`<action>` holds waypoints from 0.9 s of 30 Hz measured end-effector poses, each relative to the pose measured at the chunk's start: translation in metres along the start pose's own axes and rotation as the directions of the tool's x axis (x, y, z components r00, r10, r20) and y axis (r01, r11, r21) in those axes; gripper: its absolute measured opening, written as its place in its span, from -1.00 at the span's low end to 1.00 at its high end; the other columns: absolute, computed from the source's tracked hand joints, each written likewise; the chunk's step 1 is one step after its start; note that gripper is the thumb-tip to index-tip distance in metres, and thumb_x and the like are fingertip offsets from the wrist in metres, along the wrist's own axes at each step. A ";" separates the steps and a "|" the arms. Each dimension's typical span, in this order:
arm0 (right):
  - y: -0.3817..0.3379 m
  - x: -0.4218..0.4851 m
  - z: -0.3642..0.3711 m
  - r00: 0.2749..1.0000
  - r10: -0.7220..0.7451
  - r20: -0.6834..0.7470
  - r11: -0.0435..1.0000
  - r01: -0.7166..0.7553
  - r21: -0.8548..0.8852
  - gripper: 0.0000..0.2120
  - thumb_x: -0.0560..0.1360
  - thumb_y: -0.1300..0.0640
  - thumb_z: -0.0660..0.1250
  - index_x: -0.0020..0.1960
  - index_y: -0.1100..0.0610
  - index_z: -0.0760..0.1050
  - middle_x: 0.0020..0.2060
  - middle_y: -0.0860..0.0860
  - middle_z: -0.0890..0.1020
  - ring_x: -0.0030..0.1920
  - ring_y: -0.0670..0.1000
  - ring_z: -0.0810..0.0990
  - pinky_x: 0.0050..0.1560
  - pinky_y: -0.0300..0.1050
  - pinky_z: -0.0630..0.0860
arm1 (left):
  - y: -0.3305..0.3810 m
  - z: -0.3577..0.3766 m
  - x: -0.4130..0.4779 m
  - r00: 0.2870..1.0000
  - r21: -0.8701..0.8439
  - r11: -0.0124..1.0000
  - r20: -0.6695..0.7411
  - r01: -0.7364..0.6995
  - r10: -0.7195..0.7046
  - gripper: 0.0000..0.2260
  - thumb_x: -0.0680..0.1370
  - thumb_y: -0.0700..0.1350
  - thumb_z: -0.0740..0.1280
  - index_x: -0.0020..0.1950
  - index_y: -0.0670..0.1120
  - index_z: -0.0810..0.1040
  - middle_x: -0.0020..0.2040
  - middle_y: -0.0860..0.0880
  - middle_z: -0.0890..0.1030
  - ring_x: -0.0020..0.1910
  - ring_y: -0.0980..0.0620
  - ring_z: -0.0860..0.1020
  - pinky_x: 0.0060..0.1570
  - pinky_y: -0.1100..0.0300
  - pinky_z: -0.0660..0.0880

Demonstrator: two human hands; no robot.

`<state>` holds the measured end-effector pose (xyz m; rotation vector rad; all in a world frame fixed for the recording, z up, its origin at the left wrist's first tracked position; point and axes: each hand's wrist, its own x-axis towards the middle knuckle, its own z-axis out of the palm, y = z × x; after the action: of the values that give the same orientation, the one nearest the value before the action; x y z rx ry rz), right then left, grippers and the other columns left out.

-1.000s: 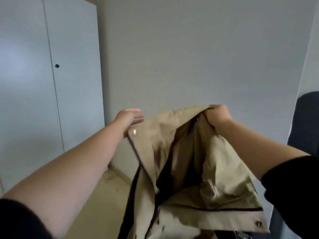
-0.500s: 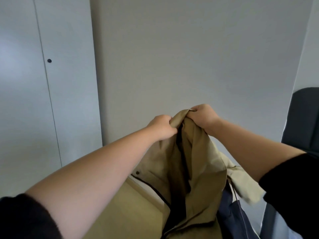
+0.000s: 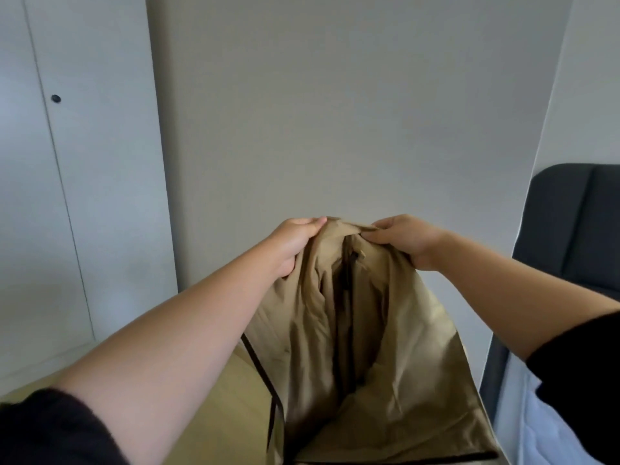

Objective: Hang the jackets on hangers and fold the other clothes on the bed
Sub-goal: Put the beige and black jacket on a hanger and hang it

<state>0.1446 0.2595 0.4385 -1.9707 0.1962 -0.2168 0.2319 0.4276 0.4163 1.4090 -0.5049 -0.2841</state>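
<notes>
Both hands have drawn slightly apart; left hand (image 3: pixel 295 241) and right hand (image 3: pixel 407 238) each clutch the tan jacket (image 3: pixel 362 330), which hangs below them.

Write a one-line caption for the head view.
Left hand and right hand grip a tan jacket by its top before a grey wall.

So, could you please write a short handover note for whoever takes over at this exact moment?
Left hand: grips the top edge of the beige jacket.
Right hand: pinches the same edge, close beside the left.
Jacket: held up in the air before the wall, hanging open between the arms.
Done: nothing this view confirms. No hanger is in view and the white wardrobe is closed.
Left: put this jacket on a hanger, then fold the other clothes. Only a pale blue cloth, probably the bed, shows lower right.
</notes>
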 end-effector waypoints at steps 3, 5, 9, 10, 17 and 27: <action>0.019 -0.003 0.000 0.995 0.093 -0.019 0.994 -0.094 -0.056 -0.79 0.56 0.11 0.32 0.00 0.27 0.57 -0.02 0.19 0.65 0.01 0.15 0.62 0.10 -0.02 0.56 | -0.003 -0.002 0.002 1.000 -0.101 0.994 0.012 0.030 -0.029 -0.85 0.61 -0.13 0.26 -0.02 -0.18 0.57 -0.11 -0.12 0.63 -0.15 -0.02 0.60 -0.08 0.15 0.53; 0.027 -0.006 0.001 0.994 0.112 -0.005 0.993 -0.112 -0.028 -0.81 0.59 0.13 0.27 -0.07 0.24 0.56 -0.08 0.17 0.64 -0.06 0.11 0.62 0.04 -0.03 0.57 | -0.005 -0.004 0.000 0.996 -0.128 0.989 0.049 0.079 -0.073 -0.85 0.61 -0.12 0.26 -0.04 -0.17 0.56 -0.16 -0.11 0.63 -0.19 0.00 0.60 -0.17 0.17 0.53; 0.029 -0.010 0.009 0.997 0.038 -0.074 0.987 -0.026 0.159 -0.77 0.62 0.18 0.19 -0.10 0.24 0.55 -0.17 0.14 0.63 -0.19 0.06 0.61 -0.14 -0.11 0.60 | -0.014 -0.018 0.002 0.994 0.162 0.982 0.030 0.101 -0.107 -0.80 0.58 -0.08 0.32 0.09 -0.18 0.60 -0.06 -0.12 0.65 -0.16 0.02 0.60 -0.15 0.23 0.52; 0.028 -0.010 0.013 0.994 0.020 -0.106 0.983 0.000 0.184 -0.77 0.63 0.18 0.18 -0.09 0.25 0.55 -0.16 0.15 0.63 -0.17 0.07 0.61 -0.08 -0.07 0.60 | -0.017 -0.022 0.005 0.999 0.412 0.910 -0.006 0.047 -0.049 -0.80 0.55 -0.03 0.36 0.06 -0.13 0.61 0.00 -0.10 0.65 -0.11 0.03 0.59 -0.11 0.24 0.51; 0.022 -0.003 0.029 0.975 0.011 -0.220 0.958 0.052 0.281 -0.75 0.64 0.16 0.16 -0.01 0.26 0.56 -0.09 0.20 0.63 -0.12 0.12 0.61 0.00 -0.03 0.57 | -0.024 -0.015 -0.017 0.817 0.793 0.370 0.259 -0.484 0.515 -0.79 0.56 0.07 0.26 -0.07 -0.04 0.56 -0.12 0.08 0.58 -0.13 0.07 0.52 -0.06 0.09 0.48; 0.024 -0.013 0.029 0.994 0.027 -0.108 0.945 0.010 0.328 -0.68 0.65 0.13 0.14 -0.26 0.18 0.41 -0.33 0.13 0.54 -0.33 0.04 0.53 -0.23 -0.11 0.51 | -0.047 0.010 -0.008 0.936 0.712 0.646 0.352 -0.275 0.011 -0.91 0.49 -0.22 0.29 -0.04 -0.09 0.55 -0.10 -0.03 0.61 -0.07 -0.03 0.57 -0.04 0.10 0.52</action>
<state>0.1384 0.2786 0.4046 -1.6268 0.2249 -0.3326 0.2251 0.4160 0.3695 2.1439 -1.0964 -0.1671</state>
